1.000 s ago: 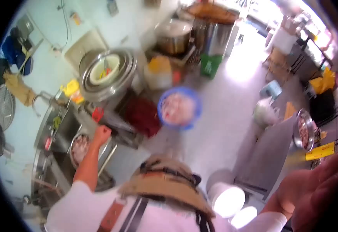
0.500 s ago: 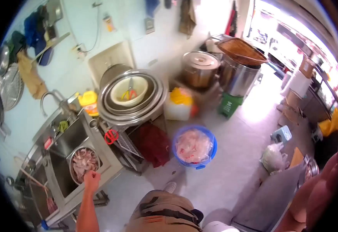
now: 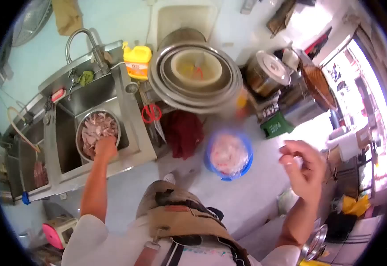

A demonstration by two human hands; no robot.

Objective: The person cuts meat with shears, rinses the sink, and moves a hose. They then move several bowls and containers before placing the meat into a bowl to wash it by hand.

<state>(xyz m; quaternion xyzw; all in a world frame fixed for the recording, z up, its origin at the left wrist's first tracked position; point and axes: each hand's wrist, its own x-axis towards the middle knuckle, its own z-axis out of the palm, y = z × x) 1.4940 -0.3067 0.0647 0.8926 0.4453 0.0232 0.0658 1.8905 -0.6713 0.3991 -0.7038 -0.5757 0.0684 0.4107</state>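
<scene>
My left hand [image 3: 106, 147] is closed at the near right rim of a round metal bowl [image 3: 78, 139], its fingers curled down over the edge. Pale pink pieces of raw meat [image 3: 97, 128] fill the bowl, which sits in the stainless sink [image 3: 89, 98]. On the other side, my right hand [image 3: 306, 170] is raised in the air over the floor. Its fingers are half curled, with a gap between thumb and fingers, and I see nothing held. Below and left of it stands a blue tub [image 3: 245, 170] holding pinkish contents in clear plastic.
Beside the sink, nested metal basins [image 3: 158, 95] hold a cream bowl [image 3: 182, 80]. A yellow jug [image 3: 137, 57] and red-handled scissors [image 3: 151, 114] are close to the sink's right edge. Large steel pots [image 3: 262, 82] and a green crate [image 3: 275, 126] stand farther right.
My view has swung downward and left, so the sink appears higher. My right hand has risen into clear view. My left hand stays at the bowl's rim.
</scene>
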